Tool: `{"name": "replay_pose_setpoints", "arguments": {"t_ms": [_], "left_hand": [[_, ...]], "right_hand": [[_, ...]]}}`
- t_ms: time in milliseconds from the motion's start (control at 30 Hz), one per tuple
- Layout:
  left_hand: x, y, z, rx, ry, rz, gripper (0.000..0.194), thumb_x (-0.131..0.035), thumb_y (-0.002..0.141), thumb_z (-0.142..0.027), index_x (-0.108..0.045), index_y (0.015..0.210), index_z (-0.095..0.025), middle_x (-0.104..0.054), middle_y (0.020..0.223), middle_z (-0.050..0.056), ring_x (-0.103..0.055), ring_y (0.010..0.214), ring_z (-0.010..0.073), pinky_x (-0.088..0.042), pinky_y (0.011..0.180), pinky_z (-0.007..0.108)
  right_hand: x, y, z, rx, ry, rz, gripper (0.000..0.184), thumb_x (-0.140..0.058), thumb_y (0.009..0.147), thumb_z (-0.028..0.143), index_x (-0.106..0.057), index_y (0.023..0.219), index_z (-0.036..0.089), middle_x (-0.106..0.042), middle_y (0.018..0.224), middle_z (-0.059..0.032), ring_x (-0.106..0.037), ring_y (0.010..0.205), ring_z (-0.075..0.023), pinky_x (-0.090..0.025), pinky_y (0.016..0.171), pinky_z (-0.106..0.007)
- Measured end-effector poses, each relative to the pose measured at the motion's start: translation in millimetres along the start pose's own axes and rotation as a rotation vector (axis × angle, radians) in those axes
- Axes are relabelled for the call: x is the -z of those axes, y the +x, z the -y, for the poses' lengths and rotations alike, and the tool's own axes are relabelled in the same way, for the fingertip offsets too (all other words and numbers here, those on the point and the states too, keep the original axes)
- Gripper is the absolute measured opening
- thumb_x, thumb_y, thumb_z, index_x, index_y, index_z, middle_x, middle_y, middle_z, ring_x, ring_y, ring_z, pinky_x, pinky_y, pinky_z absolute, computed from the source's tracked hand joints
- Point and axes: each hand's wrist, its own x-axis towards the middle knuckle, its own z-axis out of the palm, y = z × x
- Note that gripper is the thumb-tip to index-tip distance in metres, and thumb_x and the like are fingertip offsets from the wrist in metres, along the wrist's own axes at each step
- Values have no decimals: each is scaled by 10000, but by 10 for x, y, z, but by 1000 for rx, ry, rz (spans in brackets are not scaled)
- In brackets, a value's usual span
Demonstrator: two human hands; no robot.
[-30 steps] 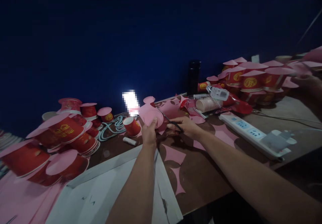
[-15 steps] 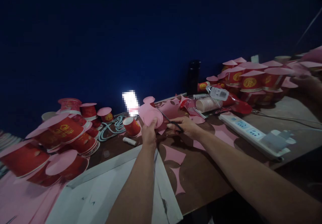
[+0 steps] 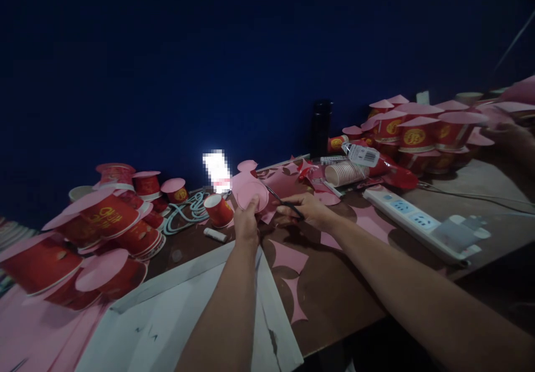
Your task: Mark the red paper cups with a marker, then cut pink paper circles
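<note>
My left hand (image 3: 247,222) pinches a piece of pink paper (image 3: 246,191), thumb on top, with a round outline visible on it. My right hand (image 3: 304,210) is closed round the dark handles of a pair of scissors (image 3: 272,192), whose blades reach to the paper's right edge. Just left of my left hand a red paper cup (image 3: 219,210) leans on its side, and a small white cylinder (image 3: 215,235) lies in front of it. Pink offcuts (image 3: 289,257) with curved edges lie on the brown table below my hands.
Red cups with pink paper tops (image 3: 111,210) are stacked at left, more (image 3: 413,132) at back right. A power strip (image 3: 412,221), a stack of cups (image 3: 345,174) and a black bottle (image 3: 321,124) stand rightward. A white board (image 3: 167,310) lies in front. Another person's hand (image 3: 507,138) shows far right.
The pink paper in my left hand has turned and shifted slightly left. My right hand with the scissors has stayed almost in place.
</note>
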Motion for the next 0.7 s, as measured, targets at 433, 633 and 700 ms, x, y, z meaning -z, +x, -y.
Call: {"name": "replay_pose_setpoints", "arguments": {"t_ms": [433,633,700], "left_hand": [[13,10,-12,0,47,-26,422,-737,615,-354,-649,952,-115,-684,824,77,-651,805,201,-516,749,346],[29,13,30,-44,124,9,380,-724,631,-367,-667,922,-129,-686,820,74,-645,828,217,-515,749,352],[25,9,33,-69,131,16,393,-727,627,-371,-669,929,-128,-688,827,76,-642,846,223,-511,770,362]], "right_hand": [[7,14,-47,10,39,52,540,-772,583,419,-687,1018,110,-550,588,38,-445,487,-50,-425,496,-207],[26,15,-57,24,50,42,497,-778,587,385,-693,998,117,-552,580,36,-460,509,-58,-402,492,-190],[28,15,-53,11,61,37,506,-790,571,370,-693,997,116,-552,571,38,-466,507,-62,-408,493,-194]]}}
